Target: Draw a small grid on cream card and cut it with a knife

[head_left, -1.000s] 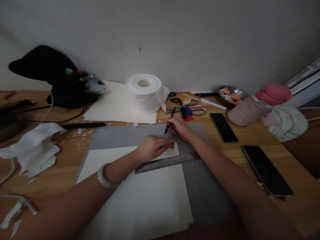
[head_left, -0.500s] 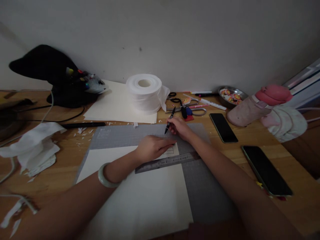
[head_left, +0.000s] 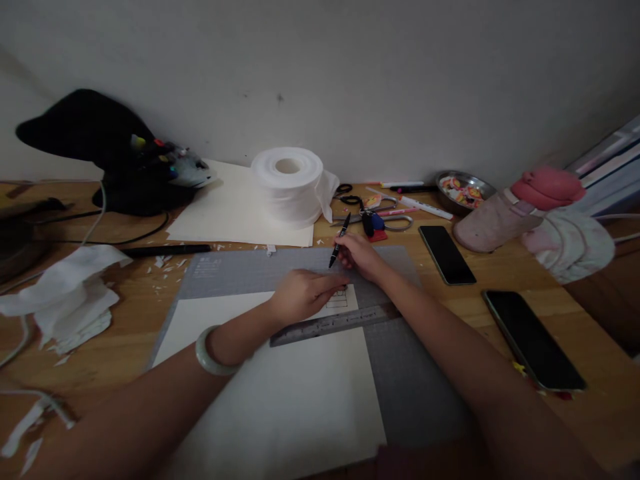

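White paper [head_left: 300,393] on grey mat [head_left: 420,380], reaching near edge of table [head_left: 510,273]. Phone [head_left: 534,340] toward right edge. Metal ruler [head_left: 330,327] across paper. Left hand [head_left: 297,293] over paper's far right part, touching small line drawing [head_left: 337,300]; fingers stretched, close together, cannot tell if gripping anything. Right hand [head_left: 357,257] curled, pinching black pen [head_left: 341,240] over mat. Paper roll [head_left: 287,190] toward far edge.

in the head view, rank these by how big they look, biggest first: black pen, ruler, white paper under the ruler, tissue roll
1. White paper, partly covered
2. Tissue roll
3. Ruler, longer than the roll is wide but thin
4. Black pen
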Tool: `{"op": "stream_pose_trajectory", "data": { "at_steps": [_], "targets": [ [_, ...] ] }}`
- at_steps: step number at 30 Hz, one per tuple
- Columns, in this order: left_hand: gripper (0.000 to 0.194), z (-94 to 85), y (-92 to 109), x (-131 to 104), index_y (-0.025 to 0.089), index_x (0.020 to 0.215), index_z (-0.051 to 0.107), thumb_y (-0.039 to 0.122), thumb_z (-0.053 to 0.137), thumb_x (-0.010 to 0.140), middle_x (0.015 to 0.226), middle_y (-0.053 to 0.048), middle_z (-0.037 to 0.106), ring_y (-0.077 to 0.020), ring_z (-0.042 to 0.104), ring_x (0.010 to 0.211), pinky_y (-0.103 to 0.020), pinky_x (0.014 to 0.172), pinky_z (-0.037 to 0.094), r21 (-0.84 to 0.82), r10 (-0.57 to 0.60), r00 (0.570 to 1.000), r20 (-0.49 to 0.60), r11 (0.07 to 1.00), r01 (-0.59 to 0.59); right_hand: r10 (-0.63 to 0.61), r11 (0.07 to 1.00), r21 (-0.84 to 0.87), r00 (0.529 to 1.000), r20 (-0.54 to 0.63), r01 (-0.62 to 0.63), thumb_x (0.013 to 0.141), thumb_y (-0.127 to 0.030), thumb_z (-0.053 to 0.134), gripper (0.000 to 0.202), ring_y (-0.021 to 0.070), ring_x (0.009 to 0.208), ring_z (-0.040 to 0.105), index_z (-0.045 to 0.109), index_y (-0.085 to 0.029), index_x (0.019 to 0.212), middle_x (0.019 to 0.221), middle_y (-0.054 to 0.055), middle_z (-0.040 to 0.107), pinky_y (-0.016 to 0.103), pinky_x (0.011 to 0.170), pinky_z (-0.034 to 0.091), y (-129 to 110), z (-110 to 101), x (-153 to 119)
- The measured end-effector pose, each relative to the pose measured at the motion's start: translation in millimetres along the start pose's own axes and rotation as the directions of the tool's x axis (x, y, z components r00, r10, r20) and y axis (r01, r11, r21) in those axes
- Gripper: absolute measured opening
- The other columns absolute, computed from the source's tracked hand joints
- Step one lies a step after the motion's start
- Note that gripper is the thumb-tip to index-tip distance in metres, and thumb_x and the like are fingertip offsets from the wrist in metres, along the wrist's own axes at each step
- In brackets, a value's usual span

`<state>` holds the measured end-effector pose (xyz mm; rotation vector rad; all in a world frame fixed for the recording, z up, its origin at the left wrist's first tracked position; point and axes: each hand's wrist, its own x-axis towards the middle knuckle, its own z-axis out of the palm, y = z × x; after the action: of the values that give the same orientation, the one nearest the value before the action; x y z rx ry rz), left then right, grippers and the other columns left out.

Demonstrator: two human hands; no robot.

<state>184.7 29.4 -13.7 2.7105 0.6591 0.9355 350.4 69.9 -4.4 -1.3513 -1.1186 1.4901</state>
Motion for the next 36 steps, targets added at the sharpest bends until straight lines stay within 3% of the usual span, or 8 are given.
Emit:
{"op": "stream_pose_trajectory", "data": {
  "at_steps": [27,36],
  "targets": [
    [0.027,-0.9,-3.0,-2.3,0.021,0.110,0.060,0.019,0.042,0.089,0.086,-0.001,0.071,-0.0114,0.066,0.071,-0.020,0.064,0.050,-0.052,0.002,0.998,0.069,0.999,0.002,0.002,1.000,-0.009,1.000,0.013,-0.002,0.072,-0.027,0.052,0.012,0.0058,0.035,0.041,0.049,-0.018,0.065,0.043,-0.007,0.046,0.017,0.032,0.024,2.1,-1.2,1.5],
    [0.025,-1.1,-1.7,-1.2,0.020,0.107,0.061,0.020,0.043,0.089,0.084,0.000,0.071,-0.0118,0.066,0.067,-0.020,0.060,0.049,-0.036,0.025,0.999,0.041,0.999,-0.023,-0.005,1.000,-0.008,1.000,0.010,0.005,0.072,-0.026,0.052,0.010,0.0068,0.036,0.042,0.050,-0.019,0.066,0.044,-0.006,0.046,0.017,0.032,0.024,1.4,-0.8,1.3]
  ]
}}
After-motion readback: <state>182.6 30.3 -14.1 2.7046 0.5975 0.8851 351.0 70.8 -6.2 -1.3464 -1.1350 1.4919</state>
